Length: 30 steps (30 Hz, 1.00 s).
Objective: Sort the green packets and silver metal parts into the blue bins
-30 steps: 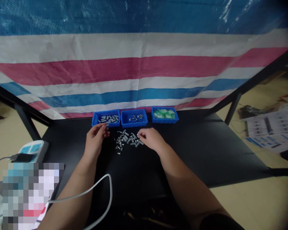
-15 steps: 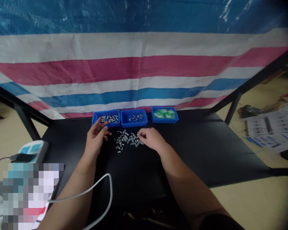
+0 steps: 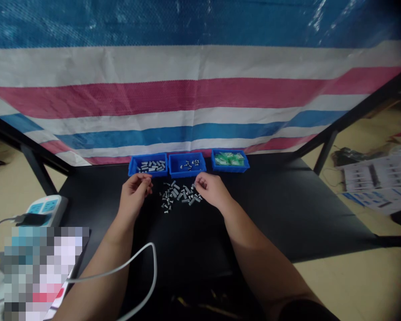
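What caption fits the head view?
Two hands, left hand and right hand, flank loose metal parts before three blue trays.

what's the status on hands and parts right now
Left hand curled by left bin, grip unclear. Right hand at loose metal parts, fingers curled. Nothing between hands and bins.

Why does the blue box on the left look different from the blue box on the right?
The left blue box holds grey metal pieces, while the right blue box holds green ones. The left blue box sits just beyond the left hand; the right blue box has no hand in front of it, since the right hand is nearer the middle. Both are small, blue and open-topped, in one row on the black table.
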Available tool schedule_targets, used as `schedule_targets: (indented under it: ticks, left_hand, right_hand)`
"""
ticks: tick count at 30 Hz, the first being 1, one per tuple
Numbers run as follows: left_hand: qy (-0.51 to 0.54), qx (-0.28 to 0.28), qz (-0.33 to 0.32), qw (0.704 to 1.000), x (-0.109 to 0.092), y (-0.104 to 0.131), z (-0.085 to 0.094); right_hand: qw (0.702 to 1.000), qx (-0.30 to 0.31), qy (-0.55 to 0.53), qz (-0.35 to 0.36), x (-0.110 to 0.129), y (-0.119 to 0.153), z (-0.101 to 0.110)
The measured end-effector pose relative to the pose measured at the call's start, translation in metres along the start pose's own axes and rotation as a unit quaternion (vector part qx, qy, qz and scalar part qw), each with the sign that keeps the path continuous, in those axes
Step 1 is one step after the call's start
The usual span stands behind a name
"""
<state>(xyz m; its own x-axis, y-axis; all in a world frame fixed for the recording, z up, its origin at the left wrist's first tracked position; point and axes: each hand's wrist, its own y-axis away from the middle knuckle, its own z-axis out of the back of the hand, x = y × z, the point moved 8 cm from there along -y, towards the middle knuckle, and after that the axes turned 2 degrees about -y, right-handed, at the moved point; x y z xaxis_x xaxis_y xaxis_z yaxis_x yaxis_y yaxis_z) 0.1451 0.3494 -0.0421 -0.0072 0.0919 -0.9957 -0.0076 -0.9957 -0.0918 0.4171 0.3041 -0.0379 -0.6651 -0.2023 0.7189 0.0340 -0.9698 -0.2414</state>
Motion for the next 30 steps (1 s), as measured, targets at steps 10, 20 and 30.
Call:
schedule_targets:
  ticks: [10, 20, 30]
  left_hand:
    - [-0.247, 0.139, -0.050, 0.958, 0.013, 0.005, -0.020]
    - [-0.309, 0.177, -0.059, 0.933, 0.008, 0.012, -0.029]
    - [-0.321, 0.194, -0.072, 0.924, 0.011, 0.013, -0.032]
  right_hand:
    - [0.987, -0.129, -0.090, 0.026, 0.002, 0.000, 0.017]
    - [0.984, -0.140, -0.061, 0.087, 0.009, 0.000, 0.017]
    - [0.995, -0.094, 0.036, 0.022, 0.000, -0.002, 0.018]
